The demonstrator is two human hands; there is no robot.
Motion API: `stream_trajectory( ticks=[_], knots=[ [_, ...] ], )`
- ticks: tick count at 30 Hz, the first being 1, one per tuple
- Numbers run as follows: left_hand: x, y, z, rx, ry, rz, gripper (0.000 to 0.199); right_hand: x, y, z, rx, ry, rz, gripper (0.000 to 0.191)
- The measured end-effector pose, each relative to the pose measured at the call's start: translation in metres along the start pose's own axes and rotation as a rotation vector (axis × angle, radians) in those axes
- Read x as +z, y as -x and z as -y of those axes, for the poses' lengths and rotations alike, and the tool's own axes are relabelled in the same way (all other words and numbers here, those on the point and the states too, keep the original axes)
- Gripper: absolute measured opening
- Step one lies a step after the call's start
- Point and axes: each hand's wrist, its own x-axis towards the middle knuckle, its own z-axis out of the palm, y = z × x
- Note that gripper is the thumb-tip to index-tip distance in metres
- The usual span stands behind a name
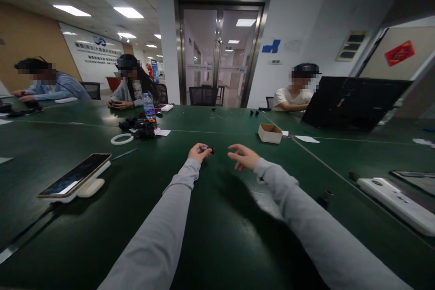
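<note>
My left hand (199, 152) is closed around a small black piece (208, 149), whose dark end sticks out to the right past the fingertips; its exact kind is too small to make out. To its right, my right hand (244, 157) hovers over the green table (210, 217) with fingers apart and nothing between them. A gap separates the two hands. Beyond the right hand stands a small open cardboard box (270, 134). Below the right forearm's outer side, a short black cylinder (326, 197) stands on the table.
At left lie a phone (78, 174) on a white stand, a white ring (122, 139) and a heap of black parts (137, 127) by a water bottle (148, 106). A black monitor (353, 102) and a white device (397, 201) are at right. Three people sit across the table.
</note>
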Motion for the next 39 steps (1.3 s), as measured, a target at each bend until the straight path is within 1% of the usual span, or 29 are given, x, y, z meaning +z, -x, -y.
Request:
stream_trajectory(
  ticks=[1, 2, 4, 6, 9, 12, 16, 23, 31, 39],
  knots=[
    [0.000, -0.001, 0.000, -0.012, 0.015, -0.012, 0.039, 0.016, -0.020, -0.007, 0.072, -0.071, 0.032, 0.049],
    [0.000, -0.001, 0.000, -0.022, 0.027, -0.021, 0.039, 0.031, -0.037, -0.013, 0.112, -0.156, 0.058, 0.050],
    [-0.001, -0.003, 0.001, -0.038, 0.045, -0.034, 0.040, 0.053, -0.063, -0.025, 0.090, -0.356, 0.073, 0.045],
    [-0.002, -0.005, 0.002, -0.041, 0.058, -0.058, 0.040, 0.069, -0.080, -0.033, 0.030, -0.507, 0.032, 0.033],
    [-0.002, -0.008, 0.004, -0.074, 0.104, -0.088, 0.034, 0.082, -0.091, -0.041, -0.012, -0.662, -0.022, 0.019],
    [-0.001, -0.010, 0.003, -0.123, 0.174, -0.083, 0.024, 0.084, -0.092, -0.047, -0.029, -0.762, -0.070, 0.017],
    [-0.001, -0.011, 0.005, -0.100, 0.173, -0.084, 0.019, 0.083, -0.091, -0.051, -0.066, -0.776, -0.114, 0.019],
    [0.000, -0.014, 0.014, -0.035, 0.114, -0.166, 0.021, 0.082, -0.091, -0.054, -0.114, -0.770, -0.111, 0.022],
    [-0.001, -0.011, 0.009, -0.008, 0.048, -0.177, 0.025, 0.080, -0.090, -0.056, -0.116, -0.770, -0.129, 0.025],
    [-0.001, -0.010, 0.008, 0.019, 0.038, -0.169, 0.026, 0.081, -0.095, -0.062, -0.147, -0.776, -0.100, 0.027]
  ],
)
